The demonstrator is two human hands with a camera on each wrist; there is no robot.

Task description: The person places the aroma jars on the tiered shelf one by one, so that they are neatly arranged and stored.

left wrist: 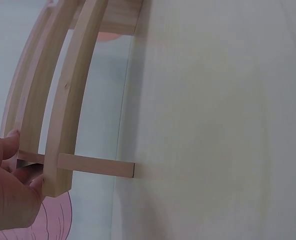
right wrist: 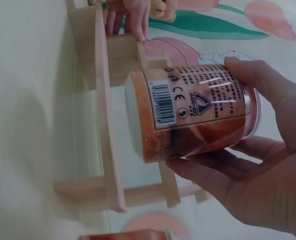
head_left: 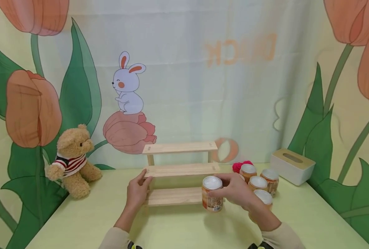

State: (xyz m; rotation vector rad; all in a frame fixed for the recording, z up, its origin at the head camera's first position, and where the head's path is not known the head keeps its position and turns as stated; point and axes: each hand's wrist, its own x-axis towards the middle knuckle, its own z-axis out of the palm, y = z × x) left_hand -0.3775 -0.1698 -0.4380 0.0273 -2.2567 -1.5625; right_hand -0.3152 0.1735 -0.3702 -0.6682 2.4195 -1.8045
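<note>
- My right hand [head_left: 234, 192] has its fingers and thumb curled round a jar [head_left: 212, 193] with a white lid, low and just right of centre in the head view, at the right end of the rack's bottom step.
- I can't tell from the head view whether the jar's base touches the table [head_left: 88, 221] or hangs just clear of it.
- My left hand [head_left: 137, 192] rests on the left end of the wooden rack [head_left: 179, 170], fingertips at the middle step's edge and only lightly bent, steadying it rather than gripping hard.
- I judge the jar stiff and smooth-walled, with a glossy label that could slip. It looks full, so moderately heavy. It may be glass or clear plastic, so I would treat it as breakable.
- The best hold, I think, is round the body just below the lid, as the hand has it now, thumb opposite the fingers.
- The right wrist view shows what the head view cannot: the label's barcode and warning triangle, orange contents behind the wall of the jar [right wrist: 188, 112], and the thumb lying over the top side.
- The left wrist view shows the fingertips [left wrist: 10, 137] against the rack's slats [left wrist: 63, 115] from close by, but no jar.
- Only the head view takes in the other jars [head_left: 259, 183] at the right, the teddy bear [head_left: 72, 160] and the tissue box [head_left: 291, 166].
</note>
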